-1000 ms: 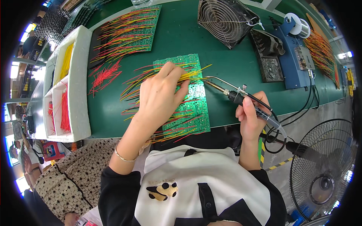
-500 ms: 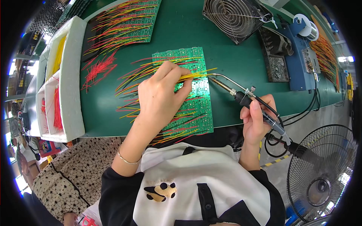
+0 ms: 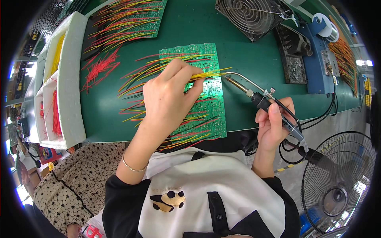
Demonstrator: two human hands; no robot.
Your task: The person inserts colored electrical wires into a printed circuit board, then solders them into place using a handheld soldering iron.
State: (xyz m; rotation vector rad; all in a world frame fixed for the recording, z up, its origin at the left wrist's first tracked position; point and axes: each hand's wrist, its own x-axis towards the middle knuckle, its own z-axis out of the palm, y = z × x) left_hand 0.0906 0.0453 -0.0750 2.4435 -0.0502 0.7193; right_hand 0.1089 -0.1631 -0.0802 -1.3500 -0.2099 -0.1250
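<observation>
My left hand (image 3: 168, 93) is closed above a green circuit board panel (image 3: 216, 123), pinching several yellow wires (image 3: 210, 74) between thumb and fingers. Their ends point right, past the panel's right edge. My right hand (image 3: 274, 121) grips a soldering iron (image 3: 260, 101) with a thin curved metal solder feed tube (image 3: 248, 81) clamped along it. The iron's tip and the tube's end are close to the yellow wire ends; whether they touch I cannot tell. Red, yellow and black wires (image 3: 139, 75) stick out leftward from the panel, partly hidden under my left hand.
A second wired panel (image 3: 152, 23) lies at the back left, near loose red wires (image 3: 101, 69). A white foam box (image 3: 71, 87) holds more wires. At the back stand a fan with a round grille (image 3: 248, 16) and a blue soldering station (image 3: 317, 59). A floor fan (image 3: 337, 186) is at right.
The yellow wires in my left hand reach slightly further right and up. My right hand with the soldering iron has shifted a little right. The view has shifted slightly too.
</observation>
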